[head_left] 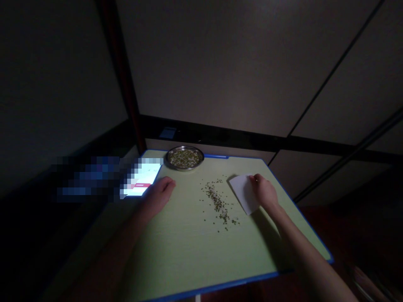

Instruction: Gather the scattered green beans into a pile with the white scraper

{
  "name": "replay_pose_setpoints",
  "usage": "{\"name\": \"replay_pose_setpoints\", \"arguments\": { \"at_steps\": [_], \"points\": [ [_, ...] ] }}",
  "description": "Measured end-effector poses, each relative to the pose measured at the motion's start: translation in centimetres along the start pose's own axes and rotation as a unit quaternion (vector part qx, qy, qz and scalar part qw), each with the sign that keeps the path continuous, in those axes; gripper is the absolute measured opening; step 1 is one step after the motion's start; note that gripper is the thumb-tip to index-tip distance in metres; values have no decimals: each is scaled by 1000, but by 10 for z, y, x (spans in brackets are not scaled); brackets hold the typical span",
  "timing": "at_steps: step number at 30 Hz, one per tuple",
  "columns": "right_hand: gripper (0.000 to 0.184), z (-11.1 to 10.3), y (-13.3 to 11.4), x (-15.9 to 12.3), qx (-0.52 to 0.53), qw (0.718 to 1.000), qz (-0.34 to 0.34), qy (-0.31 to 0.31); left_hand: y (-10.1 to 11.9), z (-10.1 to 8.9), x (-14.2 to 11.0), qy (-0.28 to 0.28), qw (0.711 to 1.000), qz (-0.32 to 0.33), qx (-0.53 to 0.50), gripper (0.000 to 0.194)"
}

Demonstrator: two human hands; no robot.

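Observation:
My right hand [265,193] grips a stiff white card [244,193] by its right side. The card is held at a slant over the right part of the pale green table, its left edge near a scattered strip of small greenish seeds or beans [218,204]. Those lie loose in the middle of the table, densest along a line running toward me. My left hand [160,193] rests on the table left of the seeds, fingers curled closed, with no object showing in it. Behind it stands a round metal dish [185,158] holding many similar seeds.
A bright screen [138,184], partly blurred out, lies beside my left hand. The small table [182,256] has a blue rim and stands against a panelled wall [214,63]. A blue bar [216,157] sits at the far edge. The surroundings are dark.

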State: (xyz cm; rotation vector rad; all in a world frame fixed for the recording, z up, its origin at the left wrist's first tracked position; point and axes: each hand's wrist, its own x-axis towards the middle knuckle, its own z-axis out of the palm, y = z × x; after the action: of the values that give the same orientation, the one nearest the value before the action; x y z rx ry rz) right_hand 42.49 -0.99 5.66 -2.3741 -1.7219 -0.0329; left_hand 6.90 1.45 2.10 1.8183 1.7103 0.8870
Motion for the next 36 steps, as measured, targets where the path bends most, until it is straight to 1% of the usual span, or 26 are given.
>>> {"name": "replay_pose_setpoints", "arguments": {
  "at_steps": [4,7,9,12,17,21,23,27,30,33,36],
  "points": [
    [50,-9,-2,-5,-67,997,-13,44,1,-1,-1,3,1000,-3,-3,27],
    [49,-15,-6,-5,-62,996,-9,66,0,0,-2,2,1000,4,-4,28],
    [48,-17,-9,-3,-39,997,-4,62,-1,0,-2,2,1000,8,-3,28],
    [43,-17,-18,-1,22,999,-18,36,-2,0,-2,4,1000,8,0,26],
    [32,-23,-47,1,122,990,-64,4,-3,2,-2,6,1000,0,5,28],
    [35,-27,-69,-6,143,985,-98,14,-5,3,-1,12,1000,-1,-3,27],
    [38,-23,-77,-13,135,984,-112,15,-6,4,-1,12,1000,3,-3,25],
    [39,-6,-89,-26,116,984,-131,-14,-7,5,0,14,1000,13,-4,25],
    [38,6,-94,-29,98,986,-135,-29,-8,5,0,12,1000,23,-5,25],
    [34,12,-91,-27,77,988,-129,-38,-9,5,-1,13,1000,26,-6,25],
    [32,16,-80,-22,65,990,-115,-41,-9,5,-1,13,1000,23,-7,24]
  ]
}}
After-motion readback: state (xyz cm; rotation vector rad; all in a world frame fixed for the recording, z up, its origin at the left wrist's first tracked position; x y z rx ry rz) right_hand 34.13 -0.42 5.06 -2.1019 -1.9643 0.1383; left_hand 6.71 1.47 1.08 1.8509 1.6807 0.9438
